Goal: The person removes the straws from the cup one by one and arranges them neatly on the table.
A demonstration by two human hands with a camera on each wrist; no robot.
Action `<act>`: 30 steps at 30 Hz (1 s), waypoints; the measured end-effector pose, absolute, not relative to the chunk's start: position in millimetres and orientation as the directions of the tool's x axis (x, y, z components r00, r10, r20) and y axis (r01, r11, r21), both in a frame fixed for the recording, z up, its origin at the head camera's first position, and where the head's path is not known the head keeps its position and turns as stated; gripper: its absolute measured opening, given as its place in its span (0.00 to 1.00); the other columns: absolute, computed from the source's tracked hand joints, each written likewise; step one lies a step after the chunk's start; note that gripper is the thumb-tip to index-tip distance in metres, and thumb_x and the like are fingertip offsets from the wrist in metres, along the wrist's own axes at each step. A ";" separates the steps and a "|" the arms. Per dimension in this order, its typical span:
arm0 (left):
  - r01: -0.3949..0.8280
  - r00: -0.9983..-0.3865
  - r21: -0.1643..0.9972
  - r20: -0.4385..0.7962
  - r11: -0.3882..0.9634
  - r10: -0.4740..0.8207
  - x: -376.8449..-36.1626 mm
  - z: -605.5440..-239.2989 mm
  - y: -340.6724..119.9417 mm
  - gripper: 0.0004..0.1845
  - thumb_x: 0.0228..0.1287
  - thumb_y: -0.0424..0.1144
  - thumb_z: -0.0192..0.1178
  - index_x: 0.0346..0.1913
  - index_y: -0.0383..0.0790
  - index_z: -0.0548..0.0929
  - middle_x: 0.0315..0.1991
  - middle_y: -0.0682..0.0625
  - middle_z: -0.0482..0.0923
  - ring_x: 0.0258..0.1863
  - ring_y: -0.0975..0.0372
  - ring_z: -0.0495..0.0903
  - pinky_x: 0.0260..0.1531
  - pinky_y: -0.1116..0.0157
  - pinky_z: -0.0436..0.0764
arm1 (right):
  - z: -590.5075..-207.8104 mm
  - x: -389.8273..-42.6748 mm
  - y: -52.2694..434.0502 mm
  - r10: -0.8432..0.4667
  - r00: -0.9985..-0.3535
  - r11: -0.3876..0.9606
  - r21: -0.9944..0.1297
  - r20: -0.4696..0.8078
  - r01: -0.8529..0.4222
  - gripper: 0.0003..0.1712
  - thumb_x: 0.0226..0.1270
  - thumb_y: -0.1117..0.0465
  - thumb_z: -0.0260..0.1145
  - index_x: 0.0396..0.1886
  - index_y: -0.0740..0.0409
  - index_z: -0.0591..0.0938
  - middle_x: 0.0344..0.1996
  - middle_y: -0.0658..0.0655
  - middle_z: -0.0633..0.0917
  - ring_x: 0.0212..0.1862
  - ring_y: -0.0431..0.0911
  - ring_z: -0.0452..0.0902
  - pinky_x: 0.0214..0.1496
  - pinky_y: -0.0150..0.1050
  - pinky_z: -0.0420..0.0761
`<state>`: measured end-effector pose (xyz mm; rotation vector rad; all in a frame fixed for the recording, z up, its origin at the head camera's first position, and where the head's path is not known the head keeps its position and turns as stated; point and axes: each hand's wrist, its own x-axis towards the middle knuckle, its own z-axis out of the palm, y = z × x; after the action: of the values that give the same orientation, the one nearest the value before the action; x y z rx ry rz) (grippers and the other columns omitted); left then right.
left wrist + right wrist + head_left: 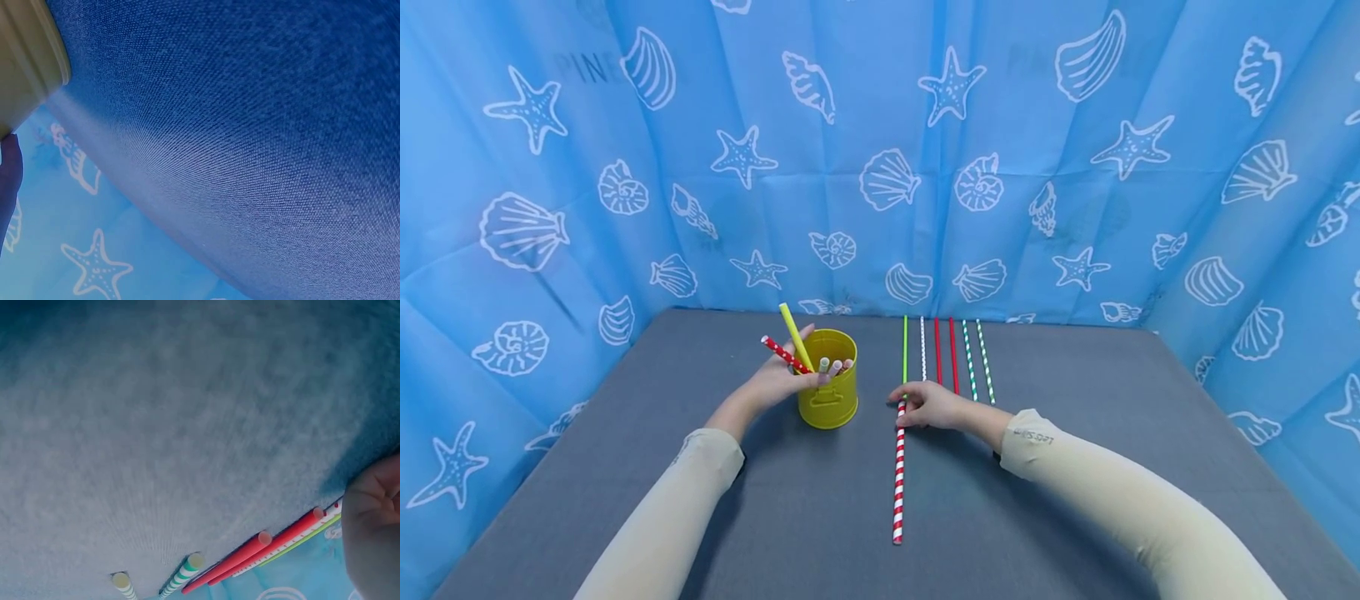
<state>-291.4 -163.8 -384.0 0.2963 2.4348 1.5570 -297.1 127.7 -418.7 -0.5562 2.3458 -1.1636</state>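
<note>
A yellow metal bucket (829, 392) stands on the grey table (1075, 433) with several straws in it. A yellow straw (793, 332) and a red dotted straw (781, 352) lean out over my left hand (784, 379), which grips the bucket's left side near the rim. The left wrist view shows the bucket (25, 56) and one fingertip (9, 178). My right hand (927, 406) lies on the table and pinches the far end of a red-and-white striped straw (898, 475). In the right wrist view its fingers (375, 512) are curled.
Beyond the right hand, several straws lie side by side: a green one (905, 346), a white dotted one (922, 348), two red ones (953, 354) and two green-striped ones (985, 362). A blue seashell curtain (925, 167) walls the table on three sides.
</note>
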 end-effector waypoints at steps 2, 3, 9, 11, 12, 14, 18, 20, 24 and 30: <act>0.042 -0.952 0.912 -0.088 0.409 0.293 -290.8 -384.3 -163.5 0.51 0.60 0.44 0.68 0.78 0.52 0.45 0.74 0.37 0.51 0.71 0.42 0.54 0.65 0.42 0.59 | -418.0 -297.1 129.6 -0.531 -0.817 0.558 -0.819 -0.224 -0.138 0.23 0.63 0.66 0.68 0.58 0.63 0.78 0.23 0.52 0.78 0.26 0.43 0.73 0.32 0.35 0.76; 0.044 -0.952 0.913 -0.085 0.405 0.294 -290.7 -384.6 -163.6 0.51 0.60 0.44 0.68 0.78 0.51 0.46 0.74 0.37 0.51 0.71 0.42 0.54 0.65 0.41 0.59 | -417.2 -297.0 130.6 -0.529 -0.818 0.553 -0.823 -0.224 -0.133 0.23 0.64 0.66 0.68 0.58 0.63 0.78 0.24 0.52 0.79 0.26 0.44 0.73 0.32 0.35 0.76; 0.062 -0.948 0.918 -0.068 0.392 0.310 -291.2 -386.3 -164.1 0.51 0.60 0.44 0.68 0.78 0.50 0.45 0.74 0.37 0.51 0.71 0.42 0.53 0.65 0.41 0.58 | -406.1 -294.3 132.9 -0.522 -0.829 0.503 -0.857 -0.200 -0.110 0.24 0.66 0.64 0.66 0.60 0.66 0.76 0.26 0.54 0.80 0.27 0.47 0.75 0.29 0.36 0.75; 0.062 -0.949 0.918 -0.067 0.391 0.308 -291.2 -386.1 -164.2 0.51 0.60 0.44 0.68 0.78 0.50 0.45 0.74 0.37 0.51 0.71 0.42 0.53 0.65 0.40 0.58 | -401.1 -293.6 132.0 -0.524 -0.832 0.474 -0.874 -0.181 -0.108 0.25 0.66 0.63 0.66 0.61 0.66 0.75 0.28 0.54 0.80 0.29 0.48 0.76 0.31 0.37 0.77; 0.063 -0.950 0.918 -0.065 0.391 0.306 -291.1 -386.0 -164.2 0.51 0.60 0.44 0.68 0.78 0.50 0.45 0.74 0.37 0.51 0.71 0.42 0.53 0.65 0.40 0.58 | -397.9 -292.9 131.1 -0.524 -0.834 0.458 -0.882 -0.171 -0.107 0.25 0.66 0.63 0.66 0.61 0.66 0.75 0.30 0.54 0.80 0.30 0.50 0.77 0.32 0.38 0.77; 0.066 -0.950 0.918 -0.063 0.392 0.306 -290.7 -385.2 -164.3 0.51 0.60 0.44 0.67 0.78 0.50 0.45 0.74 0.37 0.51 0.71 0.42 0.53 0.65 0.40 0.58 | -390.7 -290.9 128.4 -0.519 -0.843 0.425 -0.899 -0.143 -0.110 0.25 0.66 0.63 0.66 0.61 0.66 0.75 0.32 0.55 0.81 0.33 0.55 0.78 0.35 0.41 0.79; 0.065 -0.951 0.915 -0.064 0.397 0.303 -290.8 -386.0 -164.3 0.50 0.61 0.43 0.67 0.78 0.50 0.45 0.74 0.37 0.51 0.71 0.43 0.53 0.65 0.40 0.58 | -374.6 -285.3 120.3 -0.501 -0.864 0.359 -0.921 -0.052 -0.153 0.23 0.67 0.62 0.66 0.60 0.63 0.77 0.38 0.57 0.82 0.41 0.63 0.77 0.38 0.44 0.80; 0.066 -0.951 0.914 -0.064 0.400 0.302 -291.0 -386.6 -164.0 0.50 0.61 0.43 0.67 0.78 0.50 0.45 0.74 0.38 0.51 0.71 0.43 0.53 0.65 0.40 0.58 | -367.9 -283.1 116.3 -0.492 -0.870 0.332 -0.924 0.003 -0.191 0.22 0.67 0.63 0.65 0.59 0.63 0.78 0.41 0.60 0.82 0.42 0.61 0.77 0.39 0.43 0.81; 0.060 -0.952 0.914 -0.069 0.402 0.297 -290.6 -386.8 -163.5 0.50 0.61 0.43 0.67 0.78 0.51 0.45 0.74 0.38 0.52 0.71 0.43 0.54 0.66 0.40 0.58 | -358.9 -279.7 108.1 -0.493 -0.866 0.292 -0.921 0.088 -0.260 0.23 0.67 0.62 0.65 0.61 0.61 0.77 0.51 0.63 0.80 0.44 0.51 0.78 0.43 0.38 0.81; 0.055 -0.956 0.917 -0.066 0.395 0.286 -291.0 -385.4 -163.3 0.52 0.58 0.45 0.69 0.78 0.51 0.46 0.72 0.39 0.56 0.70 0.43 0.56 0.65 0.40 0.59 | -349.7 -276.9 92.3 -0.529 -0.831 0.270 -0.895 0.171 -0.356 0.28 0.68 0.61 0.65 0.67 0.58 0.74 0.61 0.58 0.77 0.51 0.51 0.77 0.49 0.43 0.81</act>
<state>-291.0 -163.3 -385.4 0.3030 2.4393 1.5904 -276.9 92.3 -349.7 -0.8341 2.3702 -1.6014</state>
